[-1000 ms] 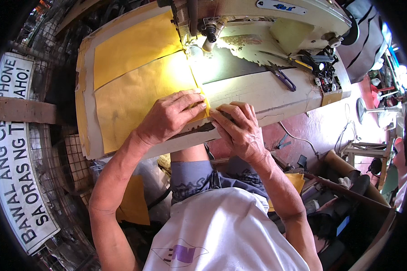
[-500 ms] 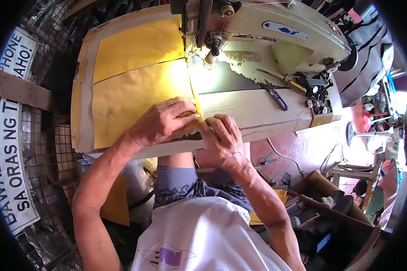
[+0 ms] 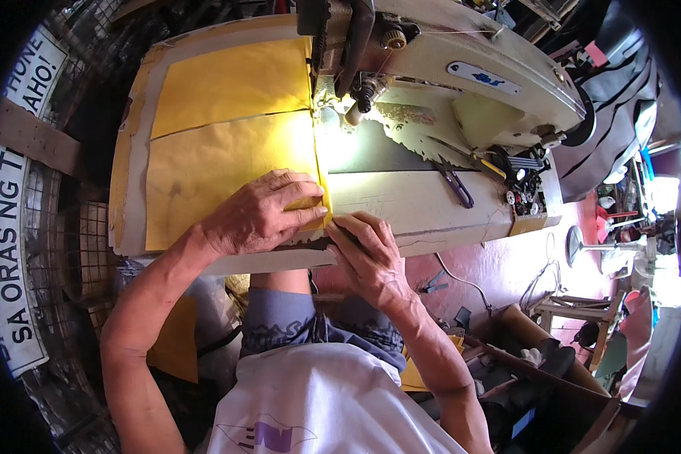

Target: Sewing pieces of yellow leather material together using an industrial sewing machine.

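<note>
A yellow sheet (image 3: pixel 197 189), leather-like or fabric, lies flat on the pale bed of a sewing machine (image 3: pixel 431 45). Its right edge is a narrow folded strip running toward the lit needle area. My left hand (image 3: pixel 268 212) rests on the sheet near its front right corner, fingers bent and closed on the folded edge. Just right of it, my right hand (image 3: pixel 371 253) pinches the same edge between thumb and fingers at the front of the bed. A second yellow sheet (image 3: pixel 234 79) lies beyond the first, a narrow gap between them.
Right on the bed lie dark-handled snips (image 3: pixel 455 185), a yellow-handled tool (image 3: pixel 490 168) and several bobbins (image 3: pixel 526 198). A wire grid (image 3: pixel 76 234) and a lettered sign (image 3: pixel 19 265) stand at left. A cardboard box (image 3: pixel 537 348) sits low at right.
The whole view has shifted slightly. Both hands keep their hold on the sheet's folded edge, with hardly any movement against the machine.
</note>
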`<state>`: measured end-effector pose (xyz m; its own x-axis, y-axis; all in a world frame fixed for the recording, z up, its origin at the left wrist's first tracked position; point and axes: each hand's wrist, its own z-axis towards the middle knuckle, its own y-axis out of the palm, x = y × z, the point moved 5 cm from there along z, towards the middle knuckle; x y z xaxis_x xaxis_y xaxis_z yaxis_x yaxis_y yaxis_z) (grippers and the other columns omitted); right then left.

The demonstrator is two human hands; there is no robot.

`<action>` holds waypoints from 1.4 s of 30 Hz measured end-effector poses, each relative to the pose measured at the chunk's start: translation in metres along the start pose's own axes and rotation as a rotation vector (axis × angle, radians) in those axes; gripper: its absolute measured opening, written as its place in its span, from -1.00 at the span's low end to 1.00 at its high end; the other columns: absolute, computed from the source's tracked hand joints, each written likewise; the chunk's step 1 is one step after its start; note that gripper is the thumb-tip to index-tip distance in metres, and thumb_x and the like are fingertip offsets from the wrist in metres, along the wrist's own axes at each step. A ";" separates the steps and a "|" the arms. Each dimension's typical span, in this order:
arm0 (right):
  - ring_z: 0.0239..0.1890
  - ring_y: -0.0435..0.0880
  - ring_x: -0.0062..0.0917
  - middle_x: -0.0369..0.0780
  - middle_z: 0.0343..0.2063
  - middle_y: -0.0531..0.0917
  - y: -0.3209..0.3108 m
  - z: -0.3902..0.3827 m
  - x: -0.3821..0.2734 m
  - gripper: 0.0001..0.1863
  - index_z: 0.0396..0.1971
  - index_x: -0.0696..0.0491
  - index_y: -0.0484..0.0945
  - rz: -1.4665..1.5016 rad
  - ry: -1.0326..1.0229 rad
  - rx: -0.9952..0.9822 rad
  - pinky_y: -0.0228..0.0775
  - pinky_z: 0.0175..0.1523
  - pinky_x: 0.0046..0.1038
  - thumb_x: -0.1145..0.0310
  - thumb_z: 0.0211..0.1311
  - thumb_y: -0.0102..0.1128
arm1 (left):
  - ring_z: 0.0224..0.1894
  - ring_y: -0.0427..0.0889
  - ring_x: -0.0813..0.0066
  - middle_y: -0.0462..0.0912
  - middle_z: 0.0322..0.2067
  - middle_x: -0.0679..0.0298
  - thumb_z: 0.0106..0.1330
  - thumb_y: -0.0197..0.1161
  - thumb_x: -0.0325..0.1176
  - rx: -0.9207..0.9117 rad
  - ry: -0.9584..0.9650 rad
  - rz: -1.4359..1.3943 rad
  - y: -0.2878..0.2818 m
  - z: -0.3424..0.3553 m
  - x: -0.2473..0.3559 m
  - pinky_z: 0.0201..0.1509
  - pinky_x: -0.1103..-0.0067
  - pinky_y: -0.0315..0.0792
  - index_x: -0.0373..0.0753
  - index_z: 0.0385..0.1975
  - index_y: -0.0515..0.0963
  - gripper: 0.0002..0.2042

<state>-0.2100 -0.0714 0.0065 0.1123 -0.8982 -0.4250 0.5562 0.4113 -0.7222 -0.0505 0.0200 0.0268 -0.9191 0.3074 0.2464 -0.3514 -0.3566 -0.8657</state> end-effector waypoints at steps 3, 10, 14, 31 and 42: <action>0.06 0.55 -0.25 -0.14 -0.01 0.57 -0.003 0.002 0.002 -0.61 -0.03 0.18 0.63 0.018 -0.023 -0.024 0.45 0.10 -0.26 0.45 0.10 0.40 | 0.14 0.55 0.20 0.59 0.00 0.19 0.14 0.35 -0.42 -0.022 0.004 -0.004 0.001 -0.001 -0.001 0.28 0.36 0.44 -0.19 -0.10 0.71 -0.71; -0.05 0.61 -0.29 -0.16 -0.07 0.62 -0.007 0.018 0.002 -0.62 -0.09 0.18 0.65 -0.019 -0.047 -0.093 0.47 -0.02 -0.29 0.50 0.02 0.43 | 0.18 0.52 0.23 0.59 0.02 0.19 0.16 0.32 -0.39 -0.046 -0.042 -0.091 0.000 0.001 -0.006 0.33 0.37 0.41 -0.20 -0.08 0.71 -0.70; -0.07 0.61 -0.29 -0.15 -0.08 0.61 -0.005 0.024 0.008 -0.65 -0.12 0.20 0.65 -0.018 -0.042 -0.085 0.48 -0.01 -0.29 0.53 0.02 0.40 | 0.20 0.51 0.22 0.58 0.06 0.19 0.20 0.28 -0.41 -0.096 -0.043 -0.084 -0.002 0.006 -0.016 0.35 0.37 0.41 -0.22 -0.05 0.69 -0.70; 0.05 0.54 -0.22 -0.04 0.00 0.55 0.013 0.075 0.032 -0.61 -0.03 0.28 0.57 -0.064 0.001 -0.186 0.39 0.14 -0.19 0.40 0.16 0.29 | 0.20 0.51 0.16 0.59 0.03 0.20 0.10 0.35 -0.45 -0.105 -0.044 -0.073 -0.014 0.024 -0.077 0.36 0.29 0.38 -0.19 0.02 0.62 -0.59; 0.00 0.61 -0.19 -0.07 0.09 0.58 0.029 0.102 0.055 -0.57 0.07 0.13 0.58 -0.150 0.177 -0.323 0.49 0.04 -0.22 0.31 0.21 0.33 | 0.21 0.52 0.17 0.58 0.01 0.20 0.11 0.33 -0.48 -0.037 -0.113 -0.209 -0.021 0.037 -0.120 0.33 0.31 0.43 -0.20 -0.08 0.63 -0.67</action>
<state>-0.1038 -0.1245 0.0184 -0.1099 -0.9231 -0.3686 0.2652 0.3302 -0.9059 0.0607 -0.0420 0.0315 -0.8418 0.2695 0.4677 -0.5315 -0.2624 -0.8054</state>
